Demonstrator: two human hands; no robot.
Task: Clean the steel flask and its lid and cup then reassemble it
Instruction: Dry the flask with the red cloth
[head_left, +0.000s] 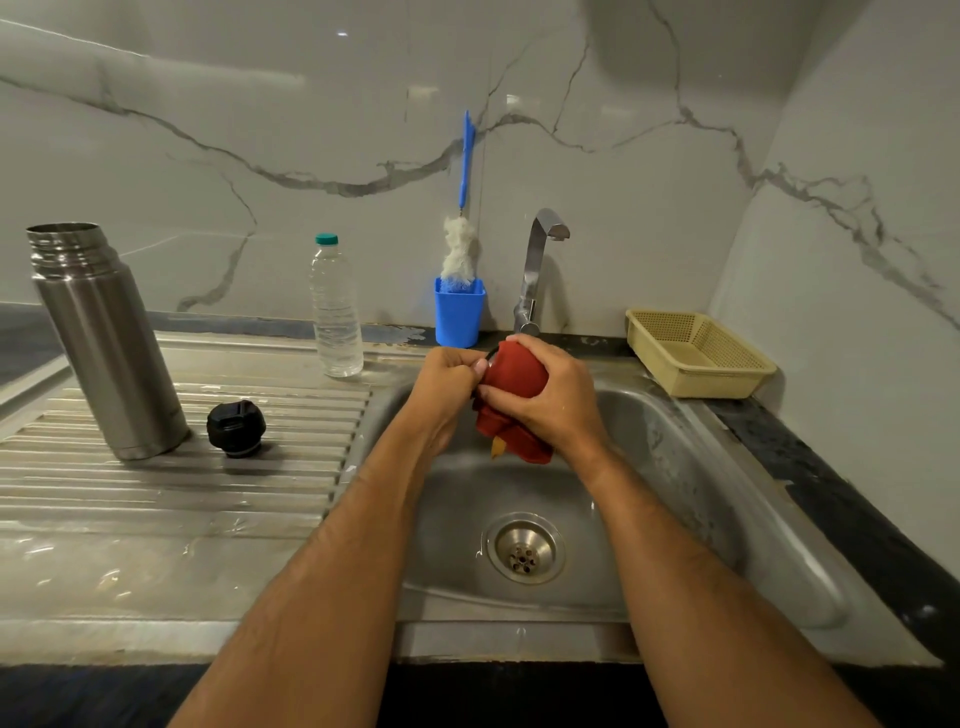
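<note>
Sink (737, 499) basin dry-looking, tap (540, 260) not running. Flask (106, 343) stands open and upright on the drainboard (156, 488), black lid (236, 428) just beside it. Over the basin, right hand (550, 400) wraps a red cloth (514, 410) round what is probably the cup, mostly hidden; left hand (449, 382) pinches its edge. Judged mid-task: wiping underway, reassembly not begun.

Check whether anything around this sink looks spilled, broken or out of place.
Nothing stands out. The open steel flask stands upright on the ribbed draining board, with its black round lid beside it. No spill shows.
</note>
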